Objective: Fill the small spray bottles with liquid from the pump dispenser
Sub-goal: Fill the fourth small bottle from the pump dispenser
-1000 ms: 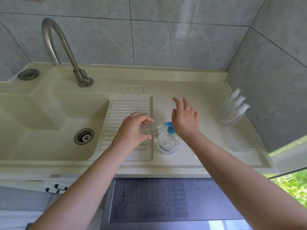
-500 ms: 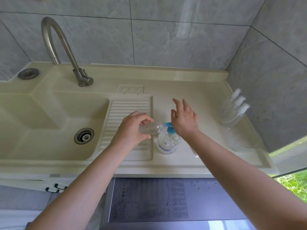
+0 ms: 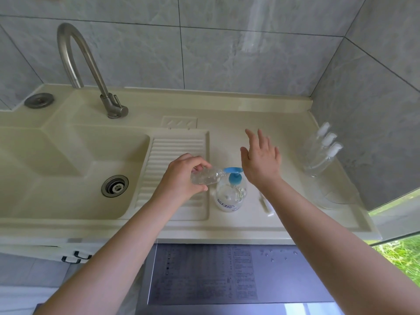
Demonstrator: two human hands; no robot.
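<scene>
Refilling continues at frame centre on the cream surface (image 3: 284, 133), where I watch my right hand (image 3: 261, 163), fingers released, lift higher off the pump dispenser (image 3: 230, 189) since the last press while my left hand (image 3: 181, 178) grasps the small spray bottle (image 3: 206, 176) at its spout, suggesting another stroke follows.

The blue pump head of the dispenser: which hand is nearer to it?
Right. The right hand hovers open beside the blue pump head. The left hand is farther left, holding the small bottle to the spout.
</scene>
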